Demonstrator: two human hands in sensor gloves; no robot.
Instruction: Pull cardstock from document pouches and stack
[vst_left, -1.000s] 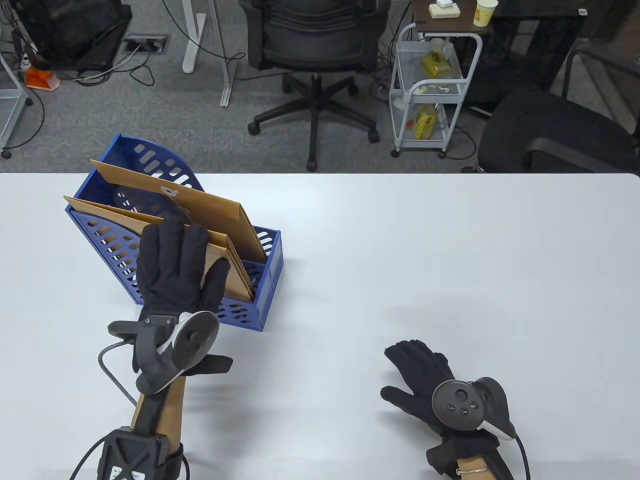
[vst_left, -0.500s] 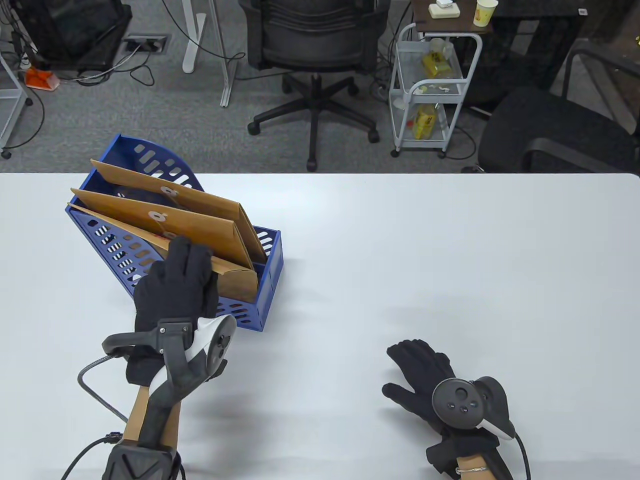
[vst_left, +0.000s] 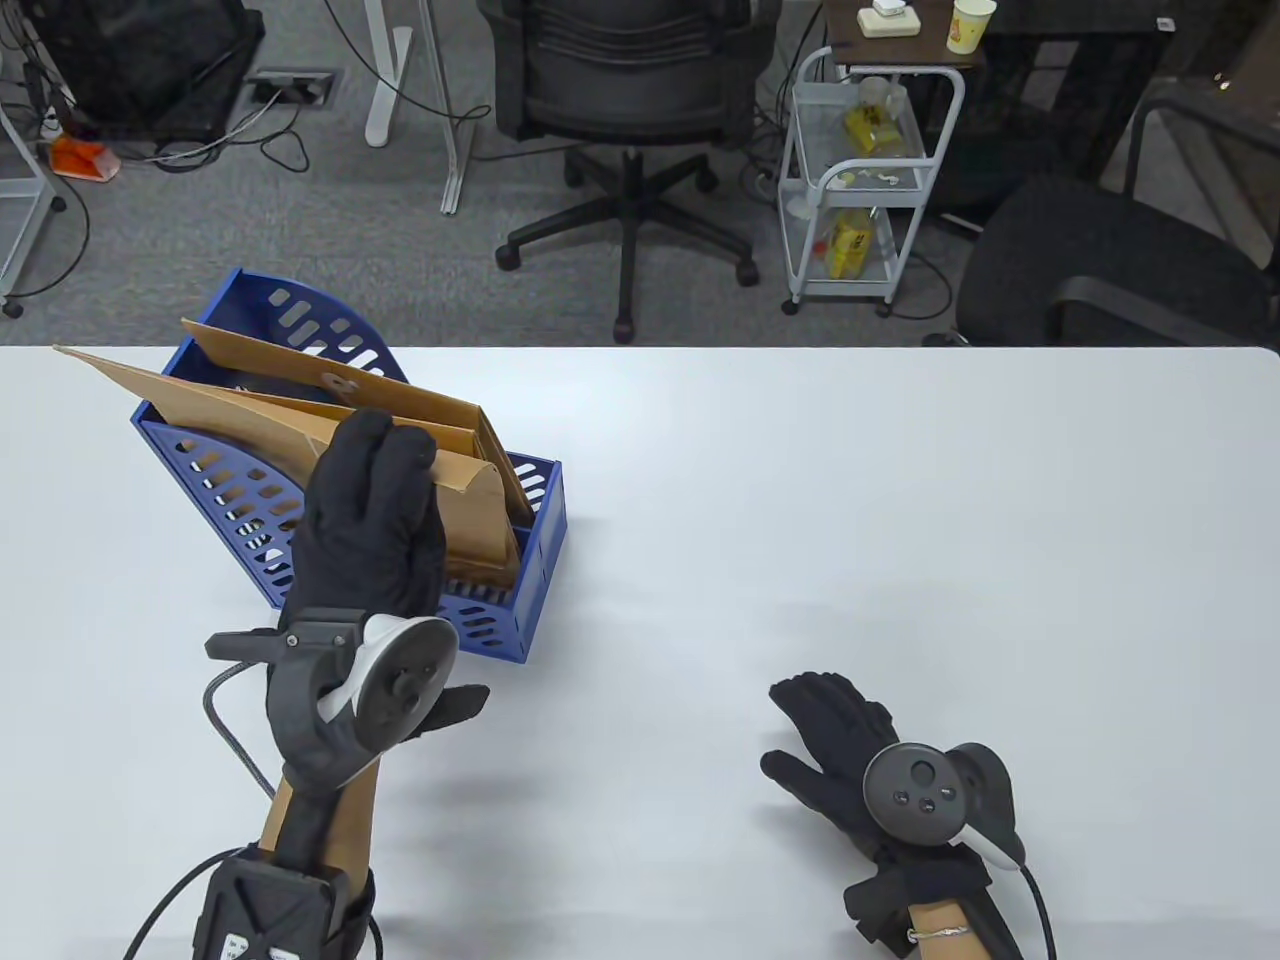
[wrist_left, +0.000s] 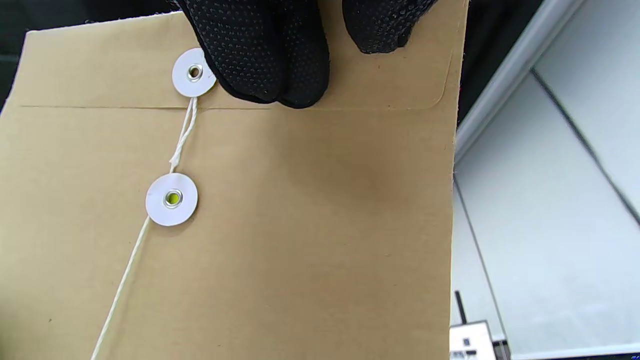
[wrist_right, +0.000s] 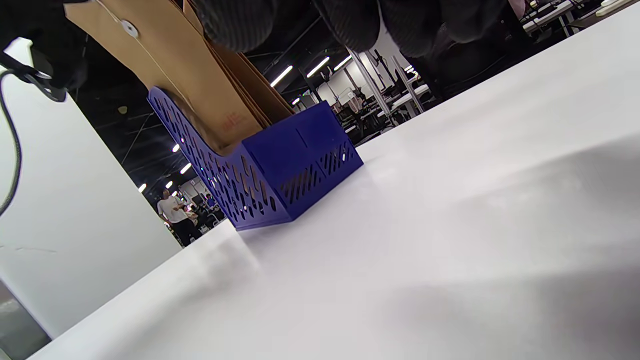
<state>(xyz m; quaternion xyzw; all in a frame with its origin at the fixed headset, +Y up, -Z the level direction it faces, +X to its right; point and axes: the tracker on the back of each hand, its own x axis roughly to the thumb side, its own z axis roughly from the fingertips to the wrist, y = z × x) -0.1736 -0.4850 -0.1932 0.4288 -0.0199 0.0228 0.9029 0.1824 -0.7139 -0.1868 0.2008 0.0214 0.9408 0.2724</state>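
Brown kraft document pouches with string-and-button closures stand in a blue perforated file holder (vst_left: 250, 540) at the table's left. My left hand (vst_left: 370, 480) grips the top flap of the front pouch (vst_left: 200, 400) and holds it partly lifted out of the holder, leaning left. In the left wrist view my fingers (wrist_left: 265, 55) pinch the flap of this pouch (wrist_left: 300, 225) beside the upper white button (wrist_left: 192, 80). My right hand (vst_left: 830, 740) rests flat on the table at the lower right, fingers spread and empty. The holder (wrist_right: 280, 170) also shows in the right wrist view.
Two more pouches (vst_left: 420, 410) remain in the holder behind the lifted one. The white table (vst_left: 850, 520) stretches to the right of the holder. Beyond the far edge stand an office chair (vst_left: 630, 90) and a white wire cart (vst_left: 860, 170).
My left hand closed on the front pouch's top edge and raised it up and to the left, out of the holder. My right hand stayed on the table.
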